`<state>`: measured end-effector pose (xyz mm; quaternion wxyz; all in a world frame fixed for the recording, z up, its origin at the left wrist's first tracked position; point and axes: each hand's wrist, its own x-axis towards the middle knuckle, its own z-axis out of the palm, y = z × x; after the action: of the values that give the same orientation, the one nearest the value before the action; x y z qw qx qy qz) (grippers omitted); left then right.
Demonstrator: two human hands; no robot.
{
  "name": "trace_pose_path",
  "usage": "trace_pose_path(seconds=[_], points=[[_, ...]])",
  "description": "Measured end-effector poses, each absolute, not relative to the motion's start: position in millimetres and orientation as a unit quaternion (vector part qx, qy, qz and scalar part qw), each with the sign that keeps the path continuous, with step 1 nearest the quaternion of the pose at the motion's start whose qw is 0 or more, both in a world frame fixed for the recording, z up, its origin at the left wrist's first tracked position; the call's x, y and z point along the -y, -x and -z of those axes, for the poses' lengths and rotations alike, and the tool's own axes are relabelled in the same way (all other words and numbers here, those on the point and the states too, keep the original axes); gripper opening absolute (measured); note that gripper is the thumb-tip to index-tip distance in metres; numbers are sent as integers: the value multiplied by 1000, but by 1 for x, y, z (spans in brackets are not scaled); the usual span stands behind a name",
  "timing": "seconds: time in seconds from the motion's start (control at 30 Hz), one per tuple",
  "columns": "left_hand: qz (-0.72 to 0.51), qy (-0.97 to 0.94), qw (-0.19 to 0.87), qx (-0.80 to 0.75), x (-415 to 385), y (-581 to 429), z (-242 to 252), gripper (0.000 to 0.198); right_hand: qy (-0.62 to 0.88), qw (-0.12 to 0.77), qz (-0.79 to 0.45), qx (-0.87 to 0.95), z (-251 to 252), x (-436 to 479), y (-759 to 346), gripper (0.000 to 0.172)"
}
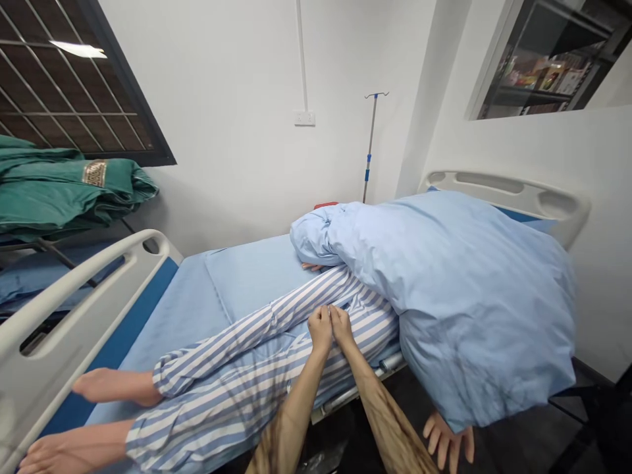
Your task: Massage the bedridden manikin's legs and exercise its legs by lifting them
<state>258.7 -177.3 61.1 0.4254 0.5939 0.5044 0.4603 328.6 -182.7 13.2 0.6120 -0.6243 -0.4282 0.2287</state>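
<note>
My left hand and my right hand are both closed, held side by side with thumbs and fingertips almost meeting. They are over the upper thighs of the blue-and-white striped pyjama trousers, worn by a figure lying on its back, possibly a manikin. Whatever my fingers pinch, perhaps something tiny, cannot be made out. A light blue quilt covers the figure's upper body, its folded edge just beyond my right hand. Two bare feet stick out of the trouser legs.
The bed has a footboard at left and a headboard at right. From under the quilt, the figure's hand hangs over the near side. A drip stand rises behind the bed. Green cloth is heaped at left.
</note>
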Motion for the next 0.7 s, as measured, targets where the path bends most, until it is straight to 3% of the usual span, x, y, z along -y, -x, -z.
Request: trace_pose_path(seconds=[0.13, 0.4, 0.6, 0.7], points=[[-390, -645, 357, -551, 185, -256, -32, 37, 644, 604, -223, 412, -14, 186, -329, 57], [-383, -666, 351, -536, 184, -255, -26, 37, 659, 573, -203, 444, -39, 193, -332, 62], [-366, -675, 340, -543, 189, -256, -27, 41, 663, 554, -115, 491, -96, 209, -381, 61], [-357, -665, 348, -556, 190, -255, -30, 41, 695, 537, -69, 472, -97, 215, -413, 61]])
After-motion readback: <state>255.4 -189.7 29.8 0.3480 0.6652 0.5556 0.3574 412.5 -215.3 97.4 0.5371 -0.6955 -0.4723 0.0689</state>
